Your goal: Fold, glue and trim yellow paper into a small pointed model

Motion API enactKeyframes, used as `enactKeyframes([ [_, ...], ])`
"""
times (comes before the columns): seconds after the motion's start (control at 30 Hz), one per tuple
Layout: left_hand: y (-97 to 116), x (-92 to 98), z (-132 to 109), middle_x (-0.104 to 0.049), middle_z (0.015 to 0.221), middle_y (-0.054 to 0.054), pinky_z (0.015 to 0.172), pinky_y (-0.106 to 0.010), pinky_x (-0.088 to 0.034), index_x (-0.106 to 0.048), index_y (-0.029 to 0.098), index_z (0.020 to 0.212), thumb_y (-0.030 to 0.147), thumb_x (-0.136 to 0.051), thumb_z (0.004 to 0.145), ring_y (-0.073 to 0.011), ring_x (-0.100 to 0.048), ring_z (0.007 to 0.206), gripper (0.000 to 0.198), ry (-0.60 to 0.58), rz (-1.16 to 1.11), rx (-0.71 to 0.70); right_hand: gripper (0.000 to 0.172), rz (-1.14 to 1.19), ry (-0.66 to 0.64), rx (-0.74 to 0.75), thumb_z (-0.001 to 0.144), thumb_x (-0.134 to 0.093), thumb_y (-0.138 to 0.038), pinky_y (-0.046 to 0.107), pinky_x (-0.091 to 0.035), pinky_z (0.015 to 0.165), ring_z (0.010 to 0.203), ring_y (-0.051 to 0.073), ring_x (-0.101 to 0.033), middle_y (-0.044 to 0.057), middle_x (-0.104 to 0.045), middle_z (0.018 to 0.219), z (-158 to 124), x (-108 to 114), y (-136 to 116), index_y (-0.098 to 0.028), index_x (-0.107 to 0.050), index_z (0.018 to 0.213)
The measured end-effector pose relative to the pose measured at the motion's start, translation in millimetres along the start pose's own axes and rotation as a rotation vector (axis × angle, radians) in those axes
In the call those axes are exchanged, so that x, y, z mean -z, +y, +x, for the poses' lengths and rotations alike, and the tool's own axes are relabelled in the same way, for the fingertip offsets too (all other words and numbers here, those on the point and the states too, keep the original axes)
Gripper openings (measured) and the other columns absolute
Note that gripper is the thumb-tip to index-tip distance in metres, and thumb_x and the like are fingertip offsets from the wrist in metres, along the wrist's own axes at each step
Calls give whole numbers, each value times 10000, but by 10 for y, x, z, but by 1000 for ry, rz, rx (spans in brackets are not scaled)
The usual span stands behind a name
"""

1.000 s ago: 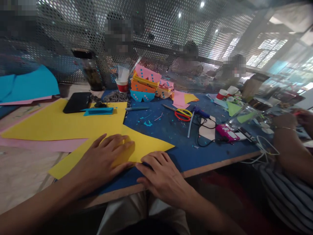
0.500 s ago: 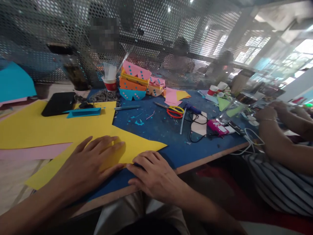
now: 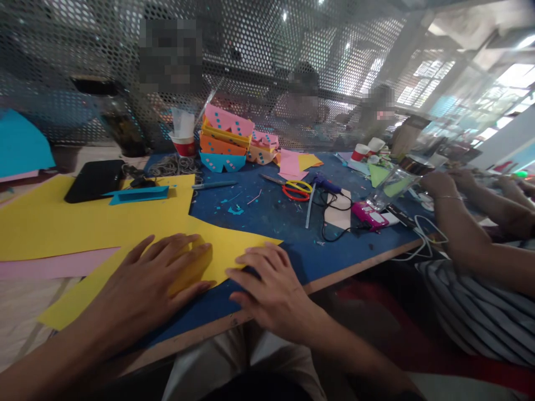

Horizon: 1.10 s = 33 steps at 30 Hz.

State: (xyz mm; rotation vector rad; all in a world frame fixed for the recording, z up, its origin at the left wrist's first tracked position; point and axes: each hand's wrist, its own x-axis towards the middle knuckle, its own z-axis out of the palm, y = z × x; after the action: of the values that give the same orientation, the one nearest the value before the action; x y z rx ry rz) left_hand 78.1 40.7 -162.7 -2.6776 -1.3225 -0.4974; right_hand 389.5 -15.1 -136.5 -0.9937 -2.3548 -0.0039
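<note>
Your left hand (image 3: pixel 144 287) lies flat on the yellow paper sheet (image 3: pixel 242 245), with the fingers (image 3: pixel 179 245) a little spread and pressing down; nothing is pinched. Your right hand (image 3: pixel 271 287) rests palm down just beside it, the fingers (image 3: pixel 251 257) loosely together and slightly bent. Their tips touch the near edge of the sheet, where it meets the blue desk (image 3: pixel 334 248).

The sheet lies at the near edge of the desk, with its pointed corner toward the right. Its far side overlaps a larger yellow sheet (image 3: pixel 83 217), and a pink sheet (image 3: pixel 54 264) lies to the left.

I judge this paper to be light and thin, a little stiff like craft paper. It slides easily on the smooth desk and it keeps every crease, so one flat palm holds it better than a pinch. To lift it, take a free corner or the right point between thumb and fingertips, not the middle.

Farther back lie the scissors (image 3: pixel 297 190), a glue gun (image 3: pixel 326 182) with its cable, and a stack of coloured paper pieces (image 3: pixel 225 139). Another person's arm (image 3: pixel 460 234) works at the right, well apart from your hands.
</note>
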Motion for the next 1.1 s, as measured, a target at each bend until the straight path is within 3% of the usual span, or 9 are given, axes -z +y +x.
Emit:
enactKeyframes([
  [0.13,-8,-4,4,-705,1637,-69,1329,-724,-351,-630,433,1598,862,-441,1085,-449,-621,1525,695,-27,-20,13,289,-14,178,-272,1186,-616,-295,501,-541,1174,1358,300,-662,128,-757,1409,-58,57,184,-220,-710,1449],
  [0.23,-8,6,13,-720,1622,-85,1319,-729,-368,-658,429,1581,876,-437,1075,-457,-637,1510,711,-31,-17,16,256,40,218,-354,1170,-630,-259,493,-566,1139,1279,293,-700,124,-785,1335,-90,57,321,-207,-739,1397],
  [0.53,-15,-12,-2,-707,1641,-108,1305,-765,-366,-657,409,1595,833,-426,1103,-458,-628,1524,689,-14,3,-2,183,121,187,-427,1145,-639,-210,449,-596,1055,1172,271,-747,81,-824,1203,-120,5,469,-240,-777,1262],
  [1.1,49,18,1,-720,1632,-71,1338,-696,-321,-647,407,1605,855,-449,1099,-409,-629,1509,704,-24,6,33,178,-63,116,-484,1134,-620,-196,472,-554,952,1091,305,-711,77,-778,1110,-150,-71,463,-252,-754,1237],
])
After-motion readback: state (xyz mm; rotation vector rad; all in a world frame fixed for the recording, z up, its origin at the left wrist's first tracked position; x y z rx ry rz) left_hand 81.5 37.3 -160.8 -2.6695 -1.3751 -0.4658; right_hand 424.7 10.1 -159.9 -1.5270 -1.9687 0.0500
